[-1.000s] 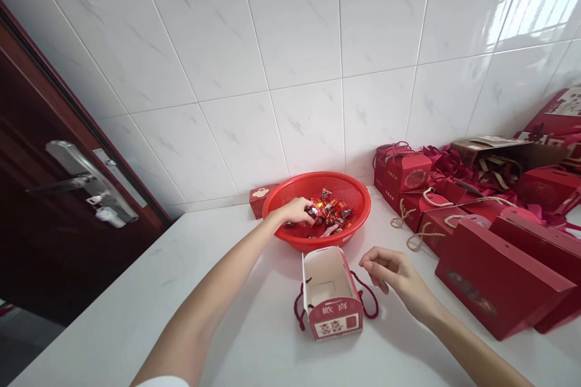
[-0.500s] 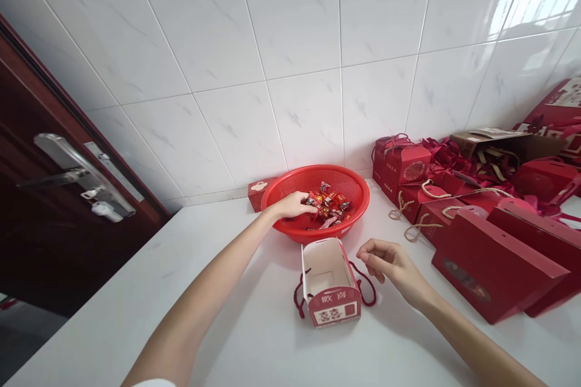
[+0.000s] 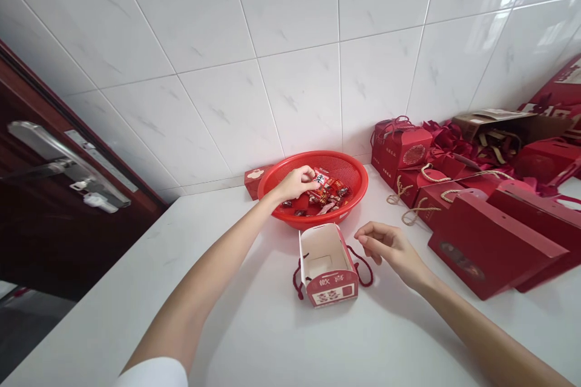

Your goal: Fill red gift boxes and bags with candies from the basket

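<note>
A red mesh basket (image 3: 358, 184) holds several wrapped candies (image 3: 333, 193) near the wall. Over its left part, my left hand (image 3: 297, 182) pinches a red-wrapped candy (image 3: 320, 179) between thumb and fingertips. In front of the basket stands an open red and white box (image 3: 330, 287) with dark red cord handles at its sides; its inside shows white. My right hand (image 3: 384, 248) hovers just right of the box, fingers curled and pressed together; whether anything small is between them is hidden.
Red gift boxes (image 3: 402, 148) and dark red boxes (image 3: 494, 242) with rope handles crowd the right side. A small red box (image 3: 253, 184) sits behind the basket's left edge. Tiled wall behind; a door with a metal handle (image 3: 68, 163) at left.
My left hand has lifted slightly within the basket, and a red-wrapped candy now shows at its fingertips. The view has tilted a little. My right hand stays beside the box.
</note>
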Demonstrator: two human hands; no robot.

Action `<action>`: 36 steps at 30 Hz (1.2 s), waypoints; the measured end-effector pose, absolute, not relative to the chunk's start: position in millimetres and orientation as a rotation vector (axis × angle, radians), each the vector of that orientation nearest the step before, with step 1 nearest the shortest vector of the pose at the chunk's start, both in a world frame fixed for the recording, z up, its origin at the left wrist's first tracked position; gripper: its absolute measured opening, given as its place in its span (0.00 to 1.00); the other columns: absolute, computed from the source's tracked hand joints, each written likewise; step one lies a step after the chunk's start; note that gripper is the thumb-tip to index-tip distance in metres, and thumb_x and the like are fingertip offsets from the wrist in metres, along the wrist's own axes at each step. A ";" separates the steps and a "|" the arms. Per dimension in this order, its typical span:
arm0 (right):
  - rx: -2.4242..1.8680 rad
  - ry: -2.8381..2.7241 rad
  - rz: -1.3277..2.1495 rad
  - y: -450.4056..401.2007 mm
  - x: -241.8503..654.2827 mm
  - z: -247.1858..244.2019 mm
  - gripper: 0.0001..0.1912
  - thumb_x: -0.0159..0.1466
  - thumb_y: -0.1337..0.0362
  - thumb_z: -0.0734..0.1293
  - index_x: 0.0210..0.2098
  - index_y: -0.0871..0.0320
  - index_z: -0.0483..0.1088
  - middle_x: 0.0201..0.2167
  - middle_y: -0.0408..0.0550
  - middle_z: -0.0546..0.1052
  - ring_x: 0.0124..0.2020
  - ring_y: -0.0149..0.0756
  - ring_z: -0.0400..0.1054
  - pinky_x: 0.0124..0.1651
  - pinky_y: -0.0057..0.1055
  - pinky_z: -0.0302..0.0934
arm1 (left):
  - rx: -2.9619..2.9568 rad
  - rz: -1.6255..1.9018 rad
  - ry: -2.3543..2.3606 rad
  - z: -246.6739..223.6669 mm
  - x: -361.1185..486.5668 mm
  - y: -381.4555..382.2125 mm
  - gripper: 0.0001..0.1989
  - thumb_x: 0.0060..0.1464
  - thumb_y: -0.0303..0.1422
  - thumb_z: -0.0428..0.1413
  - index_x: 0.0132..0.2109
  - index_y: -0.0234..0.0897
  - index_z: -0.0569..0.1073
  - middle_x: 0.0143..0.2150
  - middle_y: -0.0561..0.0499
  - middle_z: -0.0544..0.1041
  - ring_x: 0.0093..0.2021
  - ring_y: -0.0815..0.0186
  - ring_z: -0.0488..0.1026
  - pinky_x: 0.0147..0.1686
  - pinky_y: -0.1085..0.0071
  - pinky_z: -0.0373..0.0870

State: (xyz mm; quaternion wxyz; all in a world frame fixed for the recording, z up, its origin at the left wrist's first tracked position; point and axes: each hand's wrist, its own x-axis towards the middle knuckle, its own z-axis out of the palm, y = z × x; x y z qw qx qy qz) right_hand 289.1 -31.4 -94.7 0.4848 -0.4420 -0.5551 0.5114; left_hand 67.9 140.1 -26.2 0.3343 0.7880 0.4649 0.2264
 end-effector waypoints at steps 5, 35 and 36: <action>-1.023 -1.214 1.183 -30.8 291.4 -93.7 0.26 0.62 0.44 0.69 0.51 0.56 0.70 0.33 0.46 0.77 0.21 0.28 0.64 0.28 0.31 0.62 | 1.816 0.553 0.804 -5.3 98.2 111.7 0.22 0.50 0.37 0.66 0.48 0.37 0.67 0.37 0.49 0.79 0.34 0.64 0.77 0.35 0.68 0.72; -0.933 -0.831 1.337 -25.4 297.2 -94.2 0.22 0.51 0.48 0.77 0.24 0.58 0.68 0.20 0.43 0.72 0.18 0.29 0.63 0.23 0.28 0.58 | 2.411 -0.202 1.602 -36.2 87.5 176.9 0.16 0.49 0.33 0.62 0.47 0.41 0.76 0.50 0.45 0.78 0.48 0.54 0.76 0.41 0.68 0.69; -0.926 -0.832 1.333 -25.7 297.2 -93.7 0.22 0.51 0.48 0.77 0.23 0.58 0.68 0.20 0.43 0.72 0.19 0.29 0.62 0.23 0.28 0.58 | 2.391 -0.181 1.629 -36.1 80.8 179.4 0.13 0.49 0.34 0.62 0.44 0.40 0.76 0.48 0.45 0.79 0.45 0.55 0.76 0.39 0.69 0.68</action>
